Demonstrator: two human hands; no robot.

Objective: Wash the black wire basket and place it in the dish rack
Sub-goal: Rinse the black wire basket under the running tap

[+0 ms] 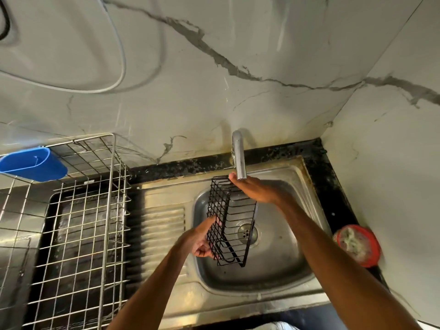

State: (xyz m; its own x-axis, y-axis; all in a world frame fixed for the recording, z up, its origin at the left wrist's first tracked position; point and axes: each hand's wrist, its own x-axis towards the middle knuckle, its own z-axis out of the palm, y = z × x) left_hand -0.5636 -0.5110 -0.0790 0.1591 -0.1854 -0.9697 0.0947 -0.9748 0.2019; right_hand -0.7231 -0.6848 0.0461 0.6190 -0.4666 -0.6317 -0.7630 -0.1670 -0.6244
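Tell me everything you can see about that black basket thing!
The black wire basket is a long, narrow box made of thin dark wire, with a grid side and parallel bars along its bottom. It is empty. It is held tilted over the steel sink, just below the tap. The left hand grips its near end and the right hand holds its far end. No running water is visible.

no readable text, label, brand, number or sign shows on anything here.

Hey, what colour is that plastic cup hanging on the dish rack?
Blue. The plastic cup hangs at the dish rack's far left corner, clearest in the head view.
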